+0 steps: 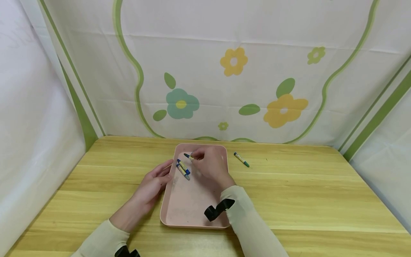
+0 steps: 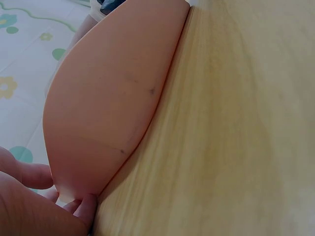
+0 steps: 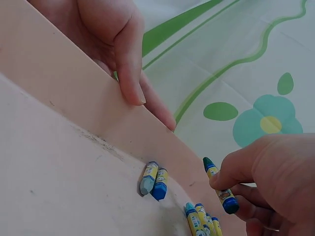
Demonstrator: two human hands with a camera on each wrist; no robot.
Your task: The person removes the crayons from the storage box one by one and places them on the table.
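My right hand (image 1: pixel 210 166) pinches a green crayon (image 3: pixel 226 195) with a yellow label, over the far part of the pink tray (image 1: pixel 192 210). In the right wrist view the crayon's green tip points up and its blue end down. My left hand (image 1: pixel 153 185) rests at the tray's left side, its fingers touching the rim. Inside the tray, a grey crayon (image 3: pixel 148 178) and a blue crayon (image 3: pixel 160 184) lie side by side. Several more crayons (image 3: pixel 198 221) lie together in the right wrist view; my right hand hides them in the head view.
Another crayon (image 1: pixel 241 159) with a green tip lies on the wooden table (image 1: pixel 305 196), to the right of the tray. A white cloth wall (image 1: pixel 205 78) with printed flowers rises behind the table. Cloth also hangs at both sides.
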